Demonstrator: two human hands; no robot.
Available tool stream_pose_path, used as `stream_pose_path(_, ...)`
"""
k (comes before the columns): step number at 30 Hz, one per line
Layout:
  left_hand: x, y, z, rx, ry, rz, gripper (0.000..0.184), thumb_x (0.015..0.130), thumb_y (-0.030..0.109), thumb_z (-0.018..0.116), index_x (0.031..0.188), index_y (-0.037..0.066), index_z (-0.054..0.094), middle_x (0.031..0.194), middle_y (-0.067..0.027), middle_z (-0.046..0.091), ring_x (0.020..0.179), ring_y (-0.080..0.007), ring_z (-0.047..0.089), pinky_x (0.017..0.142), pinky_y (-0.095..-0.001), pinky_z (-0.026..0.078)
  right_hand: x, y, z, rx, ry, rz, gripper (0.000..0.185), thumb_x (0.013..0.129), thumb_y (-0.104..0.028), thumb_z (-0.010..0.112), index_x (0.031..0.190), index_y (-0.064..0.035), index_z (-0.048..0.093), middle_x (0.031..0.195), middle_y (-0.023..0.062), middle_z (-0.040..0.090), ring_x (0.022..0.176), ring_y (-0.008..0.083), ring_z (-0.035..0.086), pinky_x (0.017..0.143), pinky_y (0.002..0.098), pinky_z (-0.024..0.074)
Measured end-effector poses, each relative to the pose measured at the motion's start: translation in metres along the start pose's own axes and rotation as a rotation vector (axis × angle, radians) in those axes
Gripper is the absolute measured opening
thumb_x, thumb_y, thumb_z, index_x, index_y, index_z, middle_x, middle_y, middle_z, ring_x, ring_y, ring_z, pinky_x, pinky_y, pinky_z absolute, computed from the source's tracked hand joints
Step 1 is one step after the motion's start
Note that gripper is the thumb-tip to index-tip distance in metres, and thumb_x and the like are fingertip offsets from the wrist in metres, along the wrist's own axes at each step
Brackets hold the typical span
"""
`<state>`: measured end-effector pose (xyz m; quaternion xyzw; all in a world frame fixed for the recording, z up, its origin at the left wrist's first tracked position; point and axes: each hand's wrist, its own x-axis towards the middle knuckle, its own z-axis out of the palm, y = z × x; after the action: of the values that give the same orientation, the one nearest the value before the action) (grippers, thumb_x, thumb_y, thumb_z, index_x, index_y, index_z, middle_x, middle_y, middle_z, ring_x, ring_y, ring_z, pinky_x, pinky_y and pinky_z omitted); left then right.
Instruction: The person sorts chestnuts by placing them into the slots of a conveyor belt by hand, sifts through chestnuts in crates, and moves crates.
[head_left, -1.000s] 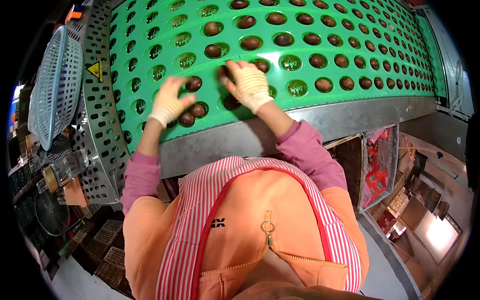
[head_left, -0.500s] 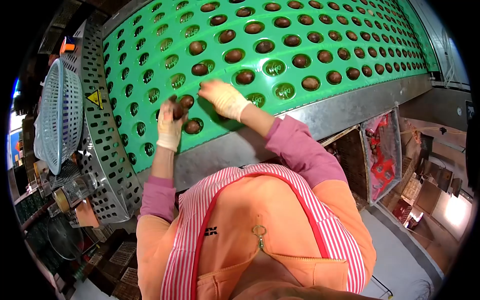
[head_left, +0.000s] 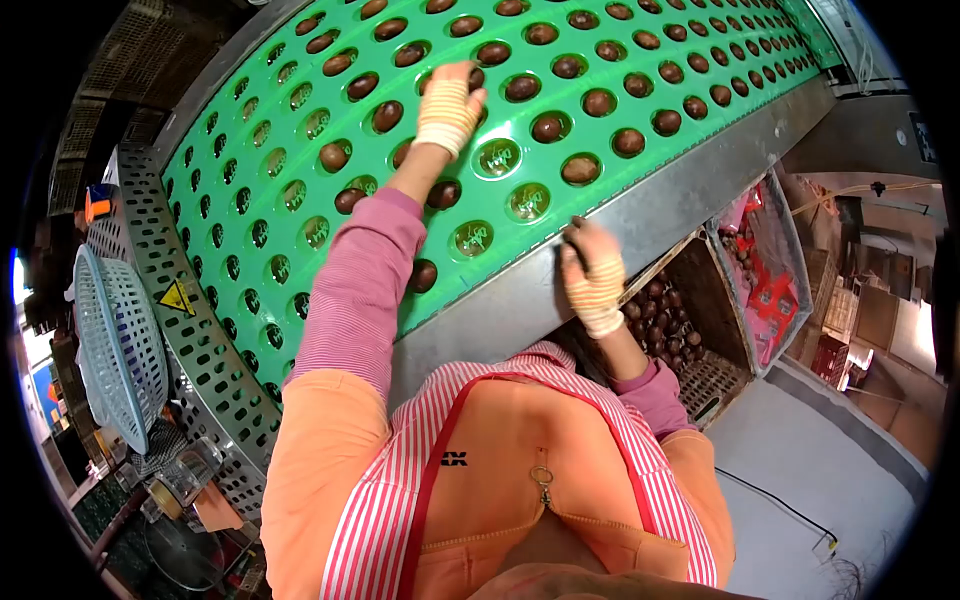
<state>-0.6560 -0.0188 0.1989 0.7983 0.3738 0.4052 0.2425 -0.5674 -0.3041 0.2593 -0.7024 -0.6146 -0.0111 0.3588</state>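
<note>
A green sheet of moulded cups (head_left: pixel 385 235) stretches ahead, many cups holding brown egg-shaped items (head_left: pixel 549 126). My left hand (head_left: pixel 447 112), in a cream glove, reaches over the sheet. Its fingers close around a brown egg-shaped item (head_left: pixel 474 78), partly hidden by them. My right hand (head_left: pixel 595 275), gloved too, is over the metal edge near the crate; its fingers are bent and blurred, with dark tips, so I cannot tell whether they hold anything. Clear printed cups without items (head_left: pixel 497 157) lie between the hands.
Below my right hand, a crate (head_left: pixel 715 385) holds more brown items. Beside it is a bin (head_left: pixel 790 290) lined with plastic. A metal rail (head_left: pixel 690 195) borders the sheet. At left stand a perforated metal panel (head_left: pixel 225 345) and a blue basket (head_left: pixel 120 350).
My left hand has moved forward and right across the sheet. My right hand has withdrawn from the cups to the near metal edge. The view has shifted, showing more of the crate.
</note>
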Motion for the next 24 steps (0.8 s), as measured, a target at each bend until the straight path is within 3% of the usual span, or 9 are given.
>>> stream_pose_path(1,-0.010,0.008,0.006,-0.046,-0.007,0.054,0.045,0.081,0.020,0.068,0.123,0.013,0.055,0.113,-0.0198,0.058,0.102,-0.0391,0.057,0.089,-0.0432,0.049,-0.013,0.008,-0.004,-0.068,0.072,0.002,0.023,0.077,0.001,0.063,0.100,-0.0024,0.065,0.107,0.0168,0.064,0.100,0.0354,0.060,0.087,0.0421,0.0485)
stream_pose_path(3,-0.033,0.027,0.009,0.099,-0.331,0.012,0.045,0.080,0.025,0.070,0.122,0.015,0.056,0.115,-0.0148,0.057,0.105,-0.0351,0.056,0.090,-0.0447,0.048,-0.026,0.017,-0.006,-0.088,0.084,0.049,0.025,0.075,0.002,0.066,0.100,-0.0047,0.066,0.110,0.0144,0.063,0.103,0.0338,0.058,0.090,0.0432,0.0472)
stream_pose_path(6,-0.073,0.033,0.006,0.347,-0.334,0.178,0.044,0.080,0.032,0.069,0.120,0.018,0.058,0.126,-0.0060,0.052,0.118,-0.0302,0.048,0.094,-0.0496,0.043,-0.034,0.027,0.009,-0.186,0.086,-0.027,0.025,0.075,0.000,0.067,0.099,-0.0056,0.066,0.111,0.0135,0.062,0.105,0.0360,0.057,0.091,0.0449,0.0465)
stream_pose_path(9,-0.068,0.005,-0.018,0.279,-0.218,0.199,0.043,0.080,0.023,0.066,0.121,0.014,0.057,0.127,-0.0126,0.054,0.113,-0.0362,0.052,0.094,-0.0489,0.044,-0.035,0.027,0.013,-0.213,0.085,-0.054,0.025,0.074,0.000,0.067,0.098,-0.0061,0.066,0.111,0.0129,0.062,0.107,0.0369,0.056,0.093,0.0457,0.0461)
stream_pose_path(11,-0.046,-0.019,-0.069,0.443,-0.215,0.194,0.049,0.074,0.006,0.060,0.122,0.015,0.058,0.127,-0.0128,0.055,0.110,-0.0389,0.053,0.094,-0.0497,0.045,-0.037,0.029,0.014,-0.218,0.101,-0.050,0.025,0.074,0.000,0.067,0.098,-0.0060,0.065,0.111,0.0131,0.062,0.107,0.0368,0.056,0.092,0.0454,0.0463)
stream_pose_path(13,-0.049,-0.049,-0.111,0.708,-0.240,0.106,0.060,0.070,-0.005,0.054,0.123,0.020,0.059,0.139,-0.0119,0.046,0.121,-0.0397,0.047,0.102,-0.0461,0.042,-0.037,0.031,0.014,-0.225,0.109,-0.069,0.026,0.074,-0.001,0.068,0.099,-0.0058,0.065,0.112,0.0135,0.062,0.106,0.0365,0.056,0.091,0.0449,0.0469)
stream_pose_path(14,-0.051,-0.079,-0.126,0.751,-0.421,-0.006,0.059,0.075,-0.002,0.056,0.128,0.023,0.056,0.144,-0.0104,0.042,0.127,-0.0377,0.043,0.104,-0.0455,0.041,-0.037,0.032,0.014,-0.215,0.105,-0.065,0.026,0.074,-0.001,0.068,0.099,-0.0058,0.065,0.111,0.0133,0.062,0.105,0.0363,0.056,0.091,0.0450,0.0470)
stream_pose_path(17,-0.062,-0.129,-0.154,0.595,-0.618,-0.115,0.046,0.081,0.007,0.063,0.125,0.019,0.057,0.128,-0.0118,0.053,0.117,-0.0360,0.050,0.099,-0.0433,0.044,-0.039,0.034,0.016,-0.223,0.095,-0.054,0.025,0.074,-0.002,0.068,0.098,-0.0061,0.065,0.111,0.0126,0.062,0.104,0.0358,0.057,0.091,0.0450,0.0472)
stream_pose_path(24,-0.111,-0.117,-0.140,0.513,-0.143,-0.251,0.040,0.084,0.033,0.068,0.116,0.011,0.059,0.116,-0.0175,0.058,0.104,-0.0369,0.056,0.090,-0.0451,0.047,-0.036,0.032,0.016,-0.219,0.104,-0.041,0.024,0.072,-0.003,0.068,0.096,-0.0063,0.066,0.108,0.0117,0.063,0.102,0.0347,0.057,0.088,0.0445,0.0478)
